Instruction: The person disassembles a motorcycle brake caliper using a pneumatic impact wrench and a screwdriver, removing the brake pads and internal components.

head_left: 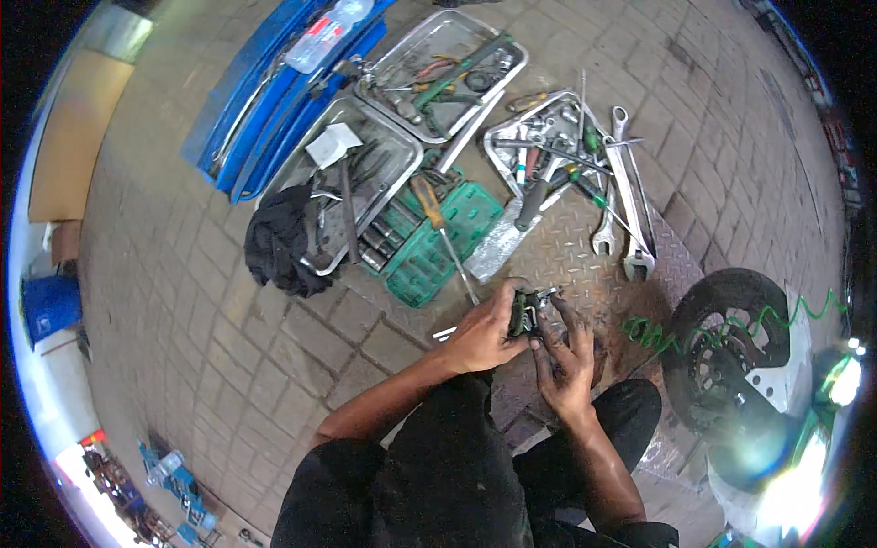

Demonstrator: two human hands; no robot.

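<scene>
My left hand (484, 338) and my right hand (564, 361) are closed on a small dark metal part (531, 312), with green and silver bits on it, low over my knees. My left hand grips it from the left. My right hand's dirty fingers and thumb are on its right side; much of it is hidden by them. Just beyond lie a yellow-handled screwdriver (427, 203), an open green socket case (422, 274) and a diamond-pattern metal plate (594, 283).
Metal trays of tools (385, 161), large wrenches (629, 205), a black cloth (283, 237) and a blue toolbox (233, 110) with a bottle lie ahead. At right stand a wheel with a brake disc (694, 338) and a coiled green hose (644, 333). Bright glare covers the lower right.
</scene>
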